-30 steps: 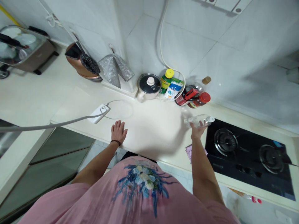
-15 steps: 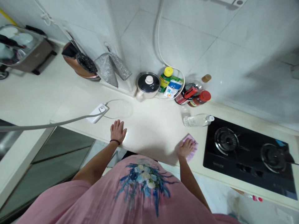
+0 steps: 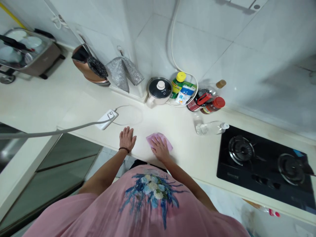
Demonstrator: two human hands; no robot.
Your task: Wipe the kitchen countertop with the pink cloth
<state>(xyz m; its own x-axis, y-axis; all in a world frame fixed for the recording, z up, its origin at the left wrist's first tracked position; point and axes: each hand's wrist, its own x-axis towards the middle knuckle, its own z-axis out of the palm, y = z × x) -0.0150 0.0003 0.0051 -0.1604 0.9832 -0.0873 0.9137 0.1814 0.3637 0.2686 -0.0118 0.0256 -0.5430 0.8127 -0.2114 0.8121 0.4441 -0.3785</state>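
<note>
Blue character 低 on the front of the white packet [image 3: 184, 95]

Pink cloth [image 3: 169, 143]: lightly creased, spread flat on the bench [image 3: 184, 138] near its front edge, partly covered by the right hand [image 3: 160, 150].

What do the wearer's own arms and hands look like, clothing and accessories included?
Both the left hand and the right hand are ungloved. A dark, beaded-looking bracelet circles the left wrist; no band shows on the right. The forearms are bare below the loose pink sleeves of a pink top with a blue-and-white floral design.
</note>
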